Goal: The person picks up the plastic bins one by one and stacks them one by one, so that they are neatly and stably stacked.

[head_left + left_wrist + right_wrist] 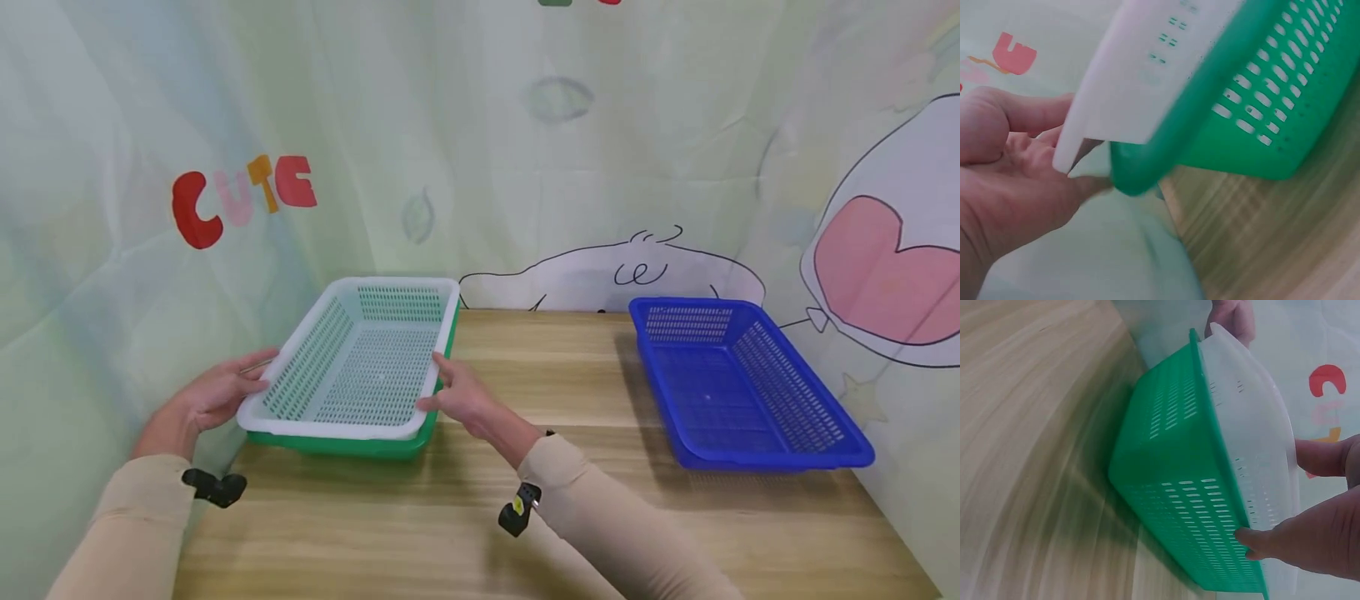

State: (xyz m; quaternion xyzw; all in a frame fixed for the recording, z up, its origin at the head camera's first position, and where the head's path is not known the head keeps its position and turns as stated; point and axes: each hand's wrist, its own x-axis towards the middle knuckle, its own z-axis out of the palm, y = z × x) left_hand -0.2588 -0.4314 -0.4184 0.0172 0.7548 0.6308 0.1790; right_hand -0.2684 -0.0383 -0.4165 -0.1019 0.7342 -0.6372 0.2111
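Observation:
A white plastic basket (330, 427) with slotted walls sits nested inside a green basket (360, 447) on the left of the table. My left hand (213, 396) grips the white basket's left rim; in the left wrist view one fingertip reaches the green rim (1132, 178). On the opposite side my right hand (471, 402) holds the white rim, and in the right wrist view its lower fingertips (1250, 539) lie against the green basket's upper edge. A band of white wall (1244, 425) shows above the green rim. Both baskets look bare inside.
A blue slotted basket (720, 458) stands at the right of the wooden table (540, 467). Printed cloth (480, 167) hangs behind the table and along both sides, close to my left hand.

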